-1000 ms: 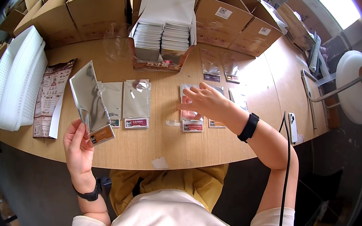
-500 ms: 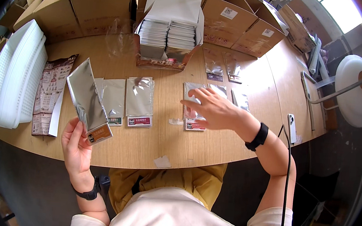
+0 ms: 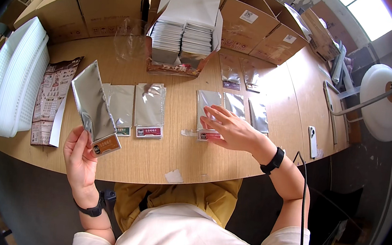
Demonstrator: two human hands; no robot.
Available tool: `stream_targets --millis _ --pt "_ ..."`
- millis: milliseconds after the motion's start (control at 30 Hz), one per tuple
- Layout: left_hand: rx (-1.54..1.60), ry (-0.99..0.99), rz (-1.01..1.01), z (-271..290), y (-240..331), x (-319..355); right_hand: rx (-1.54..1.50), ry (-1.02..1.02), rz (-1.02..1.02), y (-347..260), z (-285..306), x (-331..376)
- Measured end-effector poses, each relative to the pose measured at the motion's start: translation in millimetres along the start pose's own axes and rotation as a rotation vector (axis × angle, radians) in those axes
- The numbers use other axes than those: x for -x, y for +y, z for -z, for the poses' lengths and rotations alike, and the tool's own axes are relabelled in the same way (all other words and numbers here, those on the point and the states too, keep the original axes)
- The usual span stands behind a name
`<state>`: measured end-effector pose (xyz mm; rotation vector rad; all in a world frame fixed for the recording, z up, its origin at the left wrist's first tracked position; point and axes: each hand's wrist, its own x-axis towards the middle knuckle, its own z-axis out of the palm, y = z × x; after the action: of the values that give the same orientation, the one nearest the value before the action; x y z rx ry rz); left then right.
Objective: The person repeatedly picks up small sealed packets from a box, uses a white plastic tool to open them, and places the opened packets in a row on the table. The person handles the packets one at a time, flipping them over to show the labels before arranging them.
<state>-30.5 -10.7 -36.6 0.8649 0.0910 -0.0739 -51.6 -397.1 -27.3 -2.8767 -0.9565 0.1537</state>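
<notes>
My left hand point(image 3: 80, 158) pinches a few silver foil packets point(image 3: 92, 100) by their lower end, held tilted above the table's left side; the front one has an orange label. My right hand point(image 3: 235, 132), fingers spread, is over a silver packet with a red label point(image 3: 209, 98); whether the fingertips touch it I cannot tell. Two more silver packets, one by the fingers point(image 3: 234, 105) and one farther right point(image 3: 258, 114), lie beside it. Between my hands are a green-labelled packet point(image 3: 121, 103) and a stack of red-labelled packets point(image 3: 149, 106).
An open box point(image 3: 181, 68) full of upright packets stands at the back, between cardboard cartons point(image 3: 110, 10). White plastic baskets point(image 3: 8, 85) and a printed brown sheet point(image 3: 49, 103) are at left. At right are a phone point(image 3: 312, 142), a round white lamp point(image 3: 377, 102) and a hanging black cable point(image 3: 303, 203).
My right hand has dropped slightly toward the red-labelled packet and now covers more of its lower part. My left hand still holds the orange-labelled packets in nearly the same place.
</notes>
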Motion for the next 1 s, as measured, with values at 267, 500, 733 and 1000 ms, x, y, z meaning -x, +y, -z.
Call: stream_targets --millis 267,500,733,1000 --pt "0.023 -0.049 -0.018 2 3 0 0.069 0.049 -0.021 -7 13 -14" --pt "0.051 -0.018 -0.062 7 11 4 0.211 0.114 0.291 -36 14 -116" --pt "0.041 0.048 -0.083 14 22 15 0.329 0.091 0.399 -49 4 -173" --pt "0.053 0.048 -0.104 24 25 19 0.405 0.005 0.385 -51 6 -177"
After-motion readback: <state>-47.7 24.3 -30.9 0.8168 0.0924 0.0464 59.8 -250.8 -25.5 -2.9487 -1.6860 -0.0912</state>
